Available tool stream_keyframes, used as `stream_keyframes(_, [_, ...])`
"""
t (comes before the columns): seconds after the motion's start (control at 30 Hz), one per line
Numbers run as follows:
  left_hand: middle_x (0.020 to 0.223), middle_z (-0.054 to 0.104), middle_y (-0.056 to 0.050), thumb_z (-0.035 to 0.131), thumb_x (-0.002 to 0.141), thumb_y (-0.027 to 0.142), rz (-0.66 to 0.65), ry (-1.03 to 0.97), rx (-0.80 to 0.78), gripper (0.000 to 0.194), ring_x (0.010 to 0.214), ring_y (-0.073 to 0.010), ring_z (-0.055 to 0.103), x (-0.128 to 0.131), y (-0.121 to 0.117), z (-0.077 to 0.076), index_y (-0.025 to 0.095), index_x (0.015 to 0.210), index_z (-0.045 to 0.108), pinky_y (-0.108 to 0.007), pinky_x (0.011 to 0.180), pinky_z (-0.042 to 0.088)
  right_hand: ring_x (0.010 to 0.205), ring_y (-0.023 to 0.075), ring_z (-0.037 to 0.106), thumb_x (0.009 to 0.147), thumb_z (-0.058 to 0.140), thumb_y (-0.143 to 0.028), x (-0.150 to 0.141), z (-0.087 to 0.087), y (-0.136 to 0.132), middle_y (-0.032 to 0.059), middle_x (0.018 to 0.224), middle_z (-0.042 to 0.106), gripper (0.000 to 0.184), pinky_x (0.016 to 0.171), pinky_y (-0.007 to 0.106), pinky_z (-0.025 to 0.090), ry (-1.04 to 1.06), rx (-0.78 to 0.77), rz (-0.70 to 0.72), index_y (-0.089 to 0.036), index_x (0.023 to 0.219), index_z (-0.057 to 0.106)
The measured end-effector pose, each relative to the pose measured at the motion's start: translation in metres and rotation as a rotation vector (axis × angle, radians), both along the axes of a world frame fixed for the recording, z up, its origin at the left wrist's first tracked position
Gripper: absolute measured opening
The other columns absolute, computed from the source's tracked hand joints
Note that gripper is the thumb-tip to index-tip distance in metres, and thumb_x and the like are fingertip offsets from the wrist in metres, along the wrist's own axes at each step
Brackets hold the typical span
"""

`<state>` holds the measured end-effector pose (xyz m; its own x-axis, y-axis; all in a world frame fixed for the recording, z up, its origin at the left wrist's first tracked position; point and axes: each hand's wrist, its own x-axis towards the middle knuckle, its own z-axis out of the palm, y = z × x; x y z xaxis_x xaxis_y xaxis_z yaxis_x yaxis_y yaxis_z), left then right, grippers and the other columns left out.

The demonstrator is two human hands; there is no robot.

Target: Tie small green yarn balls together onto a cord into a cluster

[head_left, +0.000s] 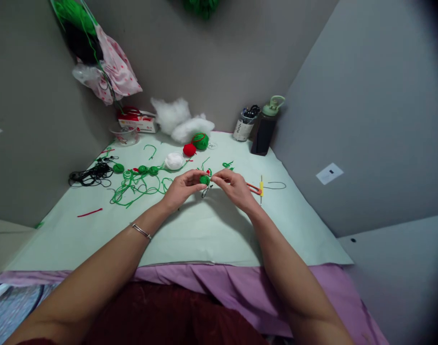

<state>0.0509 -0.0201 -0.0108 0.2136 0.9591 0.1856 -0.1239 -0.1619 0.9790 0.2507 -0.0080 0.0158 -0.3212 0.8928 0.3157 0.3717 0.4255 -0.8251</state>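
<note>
Between thumb and fingers, my left hand (pixel 185 188) grips a small green crocheted ball (pixel 204 180) with a red and white bit at its top and a dark cord loop hanging below. Close on its right, my right hand (pixel 233 188) is closed in a pinch at the ball's edge; whatever lies between those fingertips is too small to make out. Left of the hands, loose green yarn (pixel 132 191) trails over the table beside several small green crocheted balls (pixel 143 170). An orange-handled tool (pixel 254 189) and a yellow-handled crochet hook (pixel 261 188) lie right of my right hand.
Behind the hands sit a white yarn ball (pixel 173 161), a red yarn ball (pixel 189 150), a green yarn ball (pixel 201 141) and white stuffing (pixel 174 117). Black cords (pixel 93 173) lie left. A dark bottle (pixel 265 132) and pen cup (pixel 243 127) stand back right.
</note>
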Motion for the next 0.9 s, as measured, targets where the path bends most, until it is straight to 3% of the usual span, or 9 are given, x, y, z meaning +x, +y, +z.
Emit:
stream_keyframes(0.07, [0.101,0.071,-0.003,0.084,0.070,0.028,0.000,-0.003,-0.014,0.037,0.092,-0.0177,0.066,0.000,0.000,0.000,0.021,0.102,0.067,-0.038,0.091,0.052,0.077,0.0159,0.057,0.088,0.066,-0.036,0.000,-0.001,0.002,0.0037,0.084,0.065,0.019,0.071,0.030,0.042,0.030,0.041,-0.044,-0.019,0.083,0.073])
stream_keyframes(0.33, [0.095,0.068,-0.003,0.084,0.069,0.030,-0.065,0.096,0.005,0.033,0.078,-0.0137,0.060,0.003,-0.005,0.000,0.019,0.095,0.067,-0.032,0.077,0.051,0.068,0.0125,0.053,0.078,0.072,-0.033,-0.005,-0.002,0.001,0.0003,0.073,0.063,0.017,0.065,0.028,0.041,0.134,-0.113,0.056,-0.017,0.074,0.069])
stream_keyframes(0.43, [0.092,0.069,-0.003,0.085,0.069,0.029,-0.109,0.077,-0.030,0.034,0.081,-0.0147,0.062,0.004,-0.005,0.000,0.019,0.096,0.068,-0.033,0.079,0.050,0.061,0.0106,0.050,0.076,0.076,-0.037,0.003,0.004,0.005,-0.0017,0.065,0.059,0.023,0.058,0.025,0.040,0.293,-0.200,-0.015,-0.017,0.073,0.066])
stream_keyframes(0.53, [0.097,0.070,-0.005,0.085,0.071,0.031,-0.149,0.078,-0.054,0.036,0.086,-0.0167,0.063,0.003,-0.006,-0.001,0.019,0.101,0.069,-0.035,0.082,0.051,0.056,0.0084,0.050,0.075,0.078,-0.047,0.012,0.010,0.008,0.0002,0.073,0.064,0.033,0.048,0.022,0.036,0.506,-0.288,-0.071,-0.018,0.077,0.062])
stream_keyframes(0.67, [0.105,0.071,-0.006,0.081,0.077,0.034,-0.177,0.077,-0.072,0.037,0.090,-0.0172,0.066,0.002,-0.007,0.000,0.021,0.110,0.069,-0.036,0.086,0.051,0.043,0.0055,0.043,0.074,0.079,-0.057,0.014,0.013,0.006,-0.0022,0.068,0.063,0.046,0.038,0.020,0.027,0.589,-0.504,0.086,-0.020,0.079,0.053])
stream_keyframes(0.8, [0.100,0.071,-0.006,0.078,0.080,0.036,-0.254,0.053,-0.125,0.037,0.085,-0.0172,0.069,0.002,-0.009,0.005,0.019,0.111,0.067,-0.036,0.086,0.052,0.040,0.0036,0.034,0.080,0.078,-0.050,0.014,0.013,0.006,-0.0090,0.057,0.049,0.040,0.038,0.017,0.028,0.653,-0.620,0.220,-0.020,0.081,0.051])
stream_keyframes(0.9, [0.103,0.070,-0.006,0.079,0.079,0.034,-0.269,0.055,-0.153,0.036,0.087,-0.0174,0.069,0.003,-0.010,0.006,0.018,0.109,0.068,-0.036,0.087,0.052,0.046,0.0017,0.039,0.081,0.081,-0.035,0.021,0.014,0.012,-0.0089,0.064,0.052,0.031,0.043,0.012,0.035,0.834,-0.596,0.149,-0.019,0.085,0.055])
